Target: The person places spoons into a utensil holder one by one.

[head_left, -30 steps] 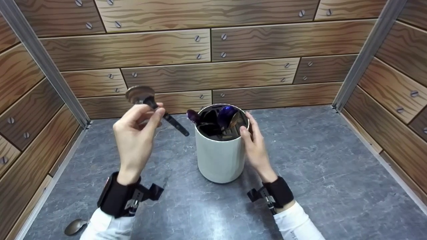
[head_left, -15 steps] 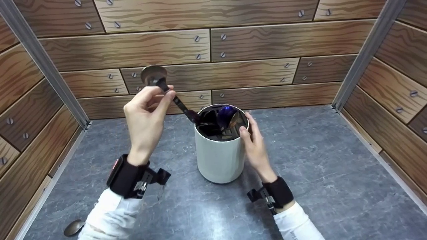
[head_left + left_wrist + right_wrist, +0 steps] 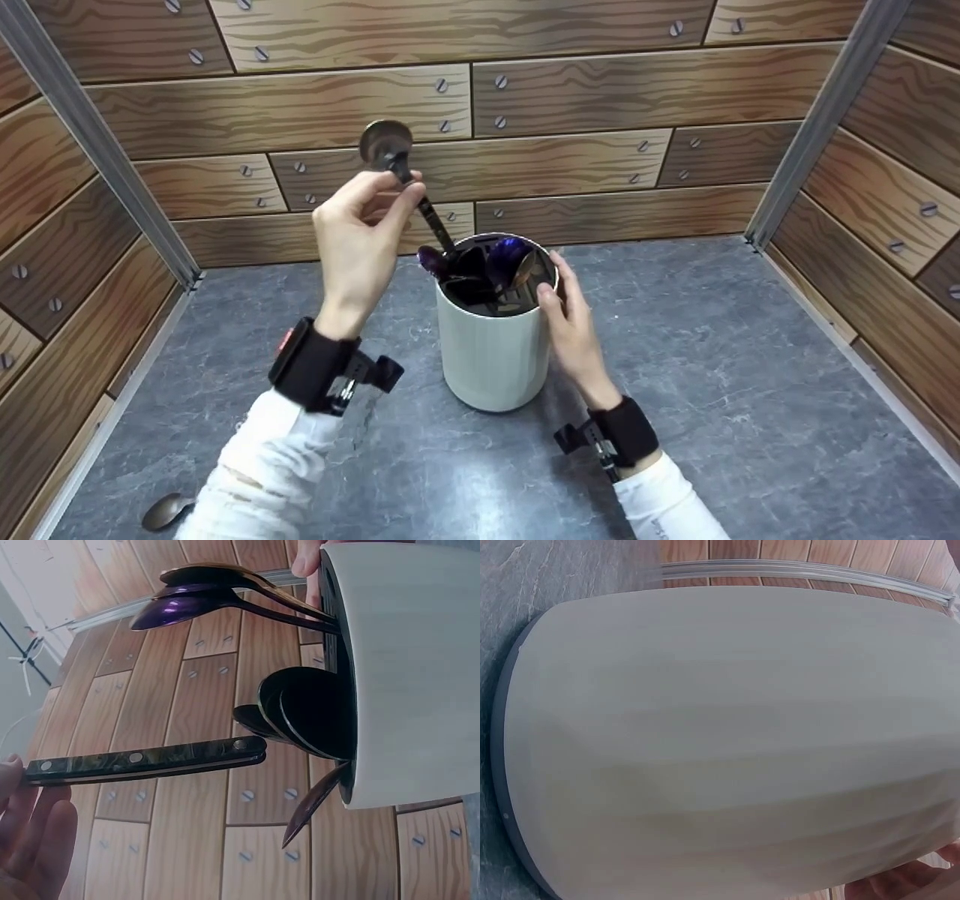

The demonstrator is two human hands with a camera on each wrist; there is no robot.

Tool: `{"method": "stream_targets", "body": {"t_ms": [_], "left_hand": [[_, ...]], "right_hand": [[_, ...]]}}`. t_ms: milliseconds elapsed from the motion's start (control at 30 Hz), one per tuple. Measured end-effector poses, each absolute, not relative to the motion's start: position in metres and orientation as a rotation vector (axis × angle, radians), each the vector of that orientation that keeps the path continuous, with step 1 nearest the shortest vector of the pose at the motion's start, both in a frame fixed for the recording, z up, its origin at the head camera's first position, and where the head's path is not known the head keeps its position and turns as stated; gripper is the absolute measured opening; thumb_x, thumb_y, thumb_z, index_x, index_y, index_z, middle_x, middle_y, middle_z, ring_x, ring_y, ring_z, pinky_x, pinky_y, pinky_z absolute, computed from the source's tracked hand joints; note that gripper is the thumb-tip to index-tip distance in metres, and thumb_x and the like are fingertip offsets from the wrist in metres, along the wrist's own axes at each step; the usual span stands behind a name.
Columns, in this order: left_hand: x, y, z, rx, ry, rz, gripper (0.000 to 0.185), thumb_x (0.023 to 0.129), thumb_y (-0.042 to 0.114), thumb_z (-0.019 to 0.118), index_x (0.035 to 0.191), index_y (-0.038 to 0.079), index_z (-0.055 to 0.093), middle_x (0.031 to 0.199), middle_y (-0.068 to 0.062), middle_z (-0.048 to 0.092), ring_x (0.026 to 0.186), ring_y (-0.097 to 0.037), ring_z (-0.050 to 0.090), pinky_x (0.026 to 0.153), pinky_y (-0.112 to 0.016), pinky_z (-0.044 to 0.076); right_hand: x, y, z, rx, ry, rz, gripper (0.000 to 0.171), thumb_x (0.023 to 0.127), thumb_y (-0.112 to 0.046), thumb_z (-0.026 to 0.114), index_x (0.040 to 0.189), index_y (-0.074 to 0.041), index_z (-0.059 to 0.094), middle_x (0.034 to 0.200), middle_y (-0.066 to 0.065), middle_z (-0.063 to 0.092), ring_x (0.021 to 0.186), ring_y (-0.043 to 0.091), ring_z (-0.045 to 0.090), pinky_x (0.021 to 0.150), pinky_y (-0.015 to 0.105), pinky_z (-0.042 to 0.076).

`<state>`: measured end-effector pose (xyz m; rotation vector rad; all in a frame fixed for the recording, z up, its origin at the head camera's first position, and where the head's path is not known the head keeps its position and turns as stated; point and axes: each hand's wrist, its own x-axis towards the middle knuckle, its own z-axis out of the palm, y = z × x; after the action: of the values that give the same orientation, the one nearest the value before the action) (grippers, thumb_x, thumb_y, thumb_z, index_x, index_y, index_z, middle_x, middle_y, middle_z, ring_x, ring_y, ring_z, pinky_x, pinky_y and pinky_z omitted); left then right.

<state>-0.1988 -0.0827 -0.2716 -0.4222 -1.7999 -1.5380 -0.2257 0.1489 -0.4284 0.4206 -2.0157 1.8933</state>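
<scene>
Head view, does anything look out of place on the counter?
Yes: one spoon lies alone on the grey counter at the near left edge, apart from the white holder where the other spoons stand. Nothing looks spilled or damaged.

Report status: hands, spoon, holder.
Left hand pinches dark-handled spoon, bowl up, handle tip at the rim of the white holder. Right hand steadies holder's side. Holder crowded with other spoons.
</scene>
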Motion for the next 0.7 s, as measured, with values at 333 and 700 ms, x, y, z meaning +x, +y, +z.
{"method": "stream_targets", "body": {"t_ms": [333, 700], "left_hand": [[-0.218, -0.074, -0.271, -0.427, -1.886, -1.439, 0.012, 0.094, 0.012, 0.078, 0.100, 0.002, 0.081, 0.102, -0.012, 0.082, 0.080, 0.000, 0.075, 0.077, -0.015, 0.059], [-0.230, -0.066, -0.278, -0.439, -1.945, -1.429, 0.013, 0.095, 0.012, 0.078, 0.102, 0.002, 0.081, 0.104, -0.012, 0.082, 0.088, -0.025, 0.080, 0.082, -0.021, 0.062]], "right_hand": [[-0.225, 0.147, -0.427, 0.407, -2.027, 1.867, 0.056, 0.110, -0.012, 0.048, 0.162, 0.001, 0.033, 0.172, 0.024, 0.029, 0.161, 0.038, 0.031, 0.135, 0.049, 0.025], [-0.224, 0.148, -0.426, 0.393, -2.034, 1.839, 0.055, 0.110, -0.012, 0.049, 0.161, 0.001, 0.034, 0.172, 0.024, 0.030, 0.161, 0.038, 0.030, 0.135, 0.049, 0.024]]}}
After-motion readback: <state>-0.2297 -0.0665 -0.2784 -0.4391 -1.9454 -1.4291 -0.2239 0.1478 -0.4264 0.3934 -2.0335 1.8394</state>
